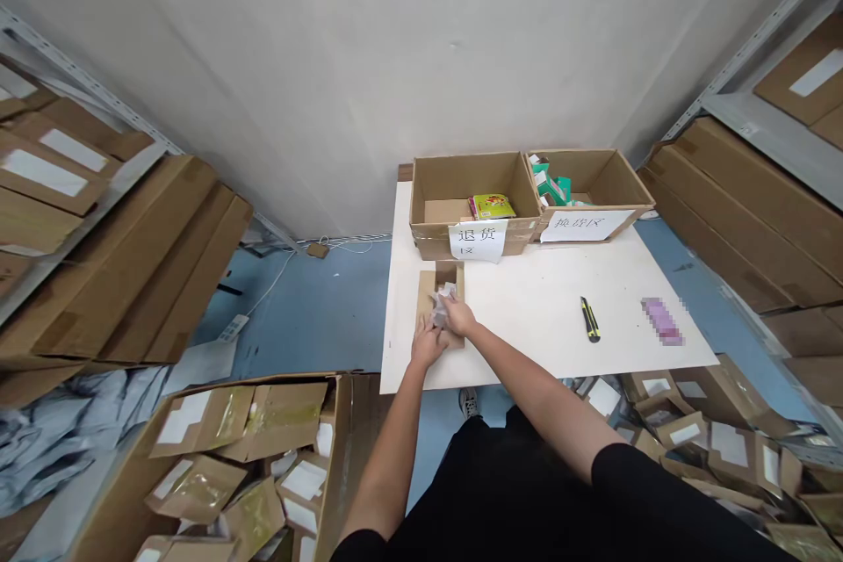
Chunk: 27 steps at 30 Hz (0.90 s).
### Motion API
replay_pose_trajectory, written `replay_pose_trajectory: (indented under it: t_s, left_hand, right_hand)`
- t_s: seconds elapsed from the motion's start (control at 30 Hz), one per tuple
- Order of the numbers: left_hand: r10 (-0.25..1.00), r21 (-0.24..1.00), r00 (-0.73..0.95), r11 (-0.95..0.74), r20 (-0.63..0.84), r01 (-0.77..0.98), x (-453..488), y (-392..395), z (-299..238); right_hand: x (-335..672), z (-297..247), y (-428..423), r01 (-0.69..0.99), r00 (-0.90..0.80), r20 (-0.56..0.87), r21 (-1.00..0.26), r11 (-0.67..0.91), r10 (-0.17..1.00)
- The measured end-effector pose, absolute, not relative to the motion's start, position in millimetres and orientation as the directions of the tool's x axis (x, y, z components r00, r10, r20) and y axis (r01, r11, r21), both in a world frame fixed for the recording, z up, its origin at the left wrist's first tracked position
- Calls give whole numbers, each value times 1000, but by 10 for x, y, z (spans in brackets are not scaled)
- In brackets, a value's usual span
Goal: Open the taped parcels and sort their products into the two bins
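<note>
A small open cardboard box [427,283] lies near the left side of the white table, its flaps spread. My left hand [428,342] grips the near left part of this box. Over the box opening, my right hand [457,316] is closed on crumpled translucent plastic wrapping [439,311]. Some of the wrapping is still inside the box, and whatever it may enclose cannot be made out. To the right on the table lie a yellow and black utility knife [590,320] and a blurred-out purple item [662,320].
At the table's back stand two labelled cartons: the left carton [478,165] holds booklets [493,207], the right carton [616,180] green boxes [550,186]. A big carton of parcels [339,448] is at lower left. More parcels [731,448] lie at lower right. Loaded shelves flank both sides.
</note>
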State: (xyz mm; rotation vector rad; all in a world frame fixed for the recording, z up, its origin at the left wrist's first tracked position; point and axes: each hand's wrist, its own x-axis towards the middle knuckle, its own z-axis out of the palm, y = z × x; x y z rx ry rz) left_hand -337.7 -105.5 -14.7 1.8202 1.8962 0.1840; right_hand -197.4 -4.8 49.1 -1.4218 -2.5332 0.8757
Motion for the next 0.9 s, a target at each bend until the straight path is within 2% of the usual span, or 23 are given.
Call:
replay_pose_trajectory:
  t_s: [0.17, 0.27, 0.33, 0.47, 0.63, 0.77, 0.9]
  left_hand:
    - [976, 320, -172, 207, -136, 924, -3167, -1138, -217]
    - [993, 310, -117, 122, -34, 943, -3033, -1114, -100]
    - [998, 321, -51, 34, 45, 946, -2882, -1094, 22]
    - [984, 331, 52, -107, 170, 938, -2394, -1031, 291]
    - [915, 316, 279, -368, 292, 875, -1391, -861, 614]
    - [811, 316, 494, -580, 314, 751, -114, -820, 821]
    - [647, 327, 715, -758, 265, 565, 1511, -1077, 851]
  right_hand:
    - [-1653, 309, -146, 821, -520, -307, -438, 366, 797]
    - [-1380, 301, -210, 841, -486, -330, -428, 331, 809]
    - [-1178, 343, -308, 846, -458, -261, -423, 325, 850]
    - [-652, 487, -575, 870, -325, -9, -394, 295, 946]
    - [460, 642, -926, 909, -122, 233, -365, 203, 965]
    - [1695, 711, -1434, 924, 130, 333, -383, 8, 934]
    - [3031, 681, -2269, 863, 464, 365, -393, -318, 807]
